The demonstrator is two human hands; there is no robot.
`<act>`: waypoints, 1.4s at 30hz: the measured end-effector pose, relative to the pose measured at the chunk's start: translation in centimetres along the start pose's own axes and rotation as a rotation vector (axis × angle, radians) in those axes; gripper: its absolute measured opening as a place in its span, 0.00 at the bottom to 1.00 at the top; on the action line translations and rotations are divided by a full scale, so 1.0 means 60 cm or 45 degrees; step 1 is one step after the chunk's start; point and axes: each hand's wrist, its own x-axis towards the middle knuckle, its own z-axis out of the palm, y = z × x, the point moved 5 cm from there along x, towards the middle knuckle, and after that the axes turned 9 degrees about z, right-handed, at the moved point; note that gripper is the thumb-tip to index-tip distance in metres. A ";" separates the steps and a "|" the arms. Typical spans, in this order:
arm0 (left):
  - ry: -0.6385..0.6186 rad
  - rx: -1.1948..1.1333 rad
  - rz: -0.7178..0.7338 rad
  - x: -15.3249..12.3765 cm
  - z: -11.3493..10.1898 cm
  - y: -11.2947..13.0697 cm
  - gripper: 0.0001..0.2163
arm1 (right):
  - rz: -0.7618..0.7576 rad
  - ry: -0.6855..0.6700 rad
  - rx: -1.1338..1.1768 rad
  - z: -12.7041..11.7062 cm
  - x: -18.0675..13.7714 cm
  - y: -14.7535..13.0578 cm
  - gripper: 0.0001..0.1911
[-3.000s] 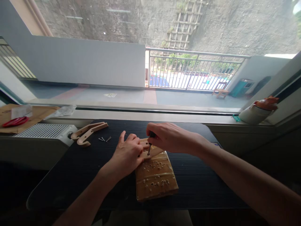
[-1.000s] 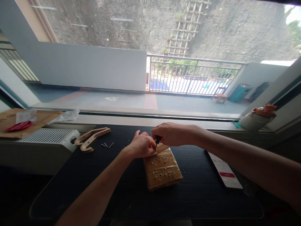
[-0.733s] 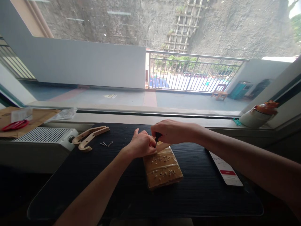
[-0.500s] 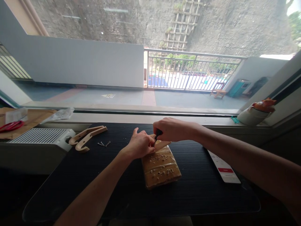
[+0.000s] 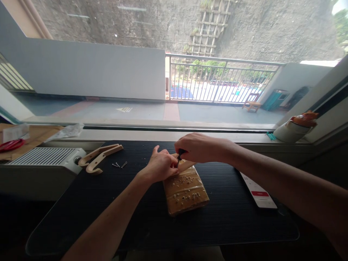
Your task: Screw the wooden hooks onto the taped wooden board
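Observation:
My right hand (image 5: 191, 148) is closed around the black handle of a screwdriver (image 5: 179, 155), its shaft pointing down. The tip goes out of sight by the fingers of my left hand (image 5: 162, 166). That hand presses on a pale wooden piece (image 5: 187, 165), thumb and forefinger closed near the shaft; whether they also pinch a screw is hidden. Under the wood lies a brown, tape-wrapped block (image 5: 185, 195) with many small holes in its top. Left of my hands, two curved wooden pieces (image 5: 99, 157) lie side by side, with several screws (image 5: 119, 165) near them.
All this rests on a dark table (image 5: 225, 217). A phone (image 5: 259, 194) lies at the right, under my right forearm. A white radiator (image 5: 49, 157), red scissors (image 5: 12, 145) and a plastic bag (image 5: 66, 131) are at the left. A pot (image 5: 292, 129) stands on the sill.
Both hands stay at the same spot on the wood. My right hand has turned slightly on the screwdriver handle. The whole view has shifted a little.

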 end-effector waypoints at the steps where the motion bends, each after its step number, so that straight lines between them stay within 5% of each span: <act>1: 0.002 0.001 0.001 0.000 0.000 0.000 0.05 | 0.013 0.009 -0.003 0.002 0.001 0.001 0.09; 34: -0.019 0.048 0.032 0.001 0.000 0.004 0.06 | 0.016 -0.033 0.146 -0.005 -0.002 0.024 0.11; 42: -0.002 0.126 -0.023 -0.030 -0.032 0.007 0.09 | 0.033 0.033 0.192 0.005 -0.009 0.024 0.11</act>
